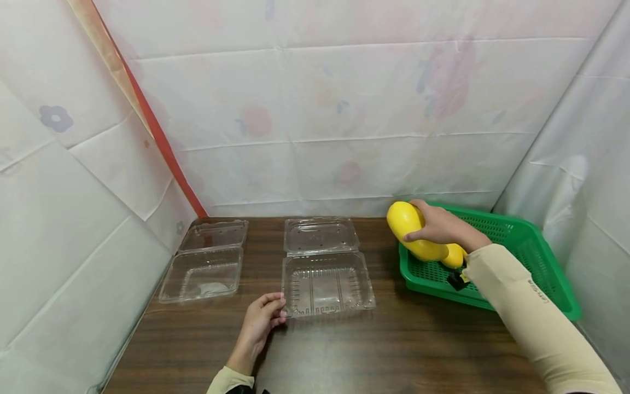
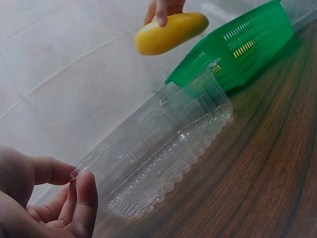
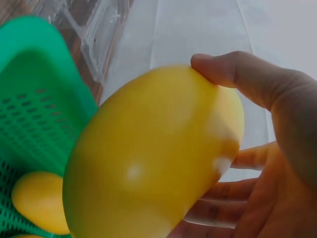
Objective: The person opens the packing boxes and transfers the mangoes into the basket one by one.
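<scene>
My right hand (image 1: 438, 224) grips a long, smooth yellow fruit (image 1: 405, 220), its kind uncertain, above the near-left part of a green basket (image 1: 536, 257). In the right wrist view, the thumb presses the top of the fruit and the other fingers lie along its far side. My left hand (image 1: 259, 322) pinches the left rim of an open clear plastic clamshell container (image 1: 325, 284), thumb against finger. The container stands on the table with its lid (image 1: 320, 235) folded back toward the wall.
A second open clamshell container (image 1: 206, 273) lies at the left of the brown table (image 1: 344, 355). Inside the basket sits another yellow fruit (image 3: 39, 201), with part of one more below it. White patterned sheeting (image 1: 315, 109) encloses the back and both sides.
</scene>
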### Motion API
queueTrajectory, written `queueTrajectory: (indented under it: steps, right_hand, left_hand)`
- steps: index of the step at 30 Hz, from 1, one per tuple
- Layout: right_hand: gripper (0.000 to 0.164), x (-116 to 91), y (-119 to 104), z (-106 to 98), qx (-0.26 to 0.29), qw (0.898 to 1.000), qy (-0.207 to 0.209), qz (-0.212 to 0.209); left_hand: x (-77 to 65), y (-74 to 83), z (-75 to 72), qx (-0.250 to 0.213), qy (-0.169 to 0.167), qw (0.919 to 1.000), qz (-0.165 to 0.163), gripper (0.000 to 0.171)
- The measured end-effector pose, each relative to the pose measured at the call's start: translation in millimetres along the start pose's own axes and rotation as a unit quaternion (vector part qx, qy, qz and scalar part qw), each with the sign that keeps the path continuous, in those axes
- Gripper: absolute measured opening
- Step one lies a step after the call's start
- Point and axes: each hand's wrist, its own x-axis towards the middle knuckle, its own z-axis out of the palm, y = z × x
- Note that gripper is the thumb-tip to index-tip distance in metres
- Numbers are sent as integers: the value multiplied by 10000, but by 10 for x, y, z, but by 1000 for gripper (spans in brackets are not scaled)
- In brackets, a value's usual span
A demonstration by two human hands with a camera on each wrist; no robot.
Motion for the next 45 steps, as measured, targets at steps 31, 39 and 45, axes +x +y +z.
queueTrajectory:
  steps: [31, 39, 45]
  right_hand:
    - [100, -163, 485, 106, 4, 9977, -678, 63]
    - [102, -186, 584, 186, -57, 9941, -1082, 97]
    - [101, -191, 670, 294, -3, 9900, -1394, 224]
  left_hand:
    - [-58, 23, -40, 30, 65, 10000, -63, 31]
    - [-67, 11, -8, 16, 58, 9999, -94, 30]
    - [-66, 15, 5, 19, 48, 10000, -60, 31]
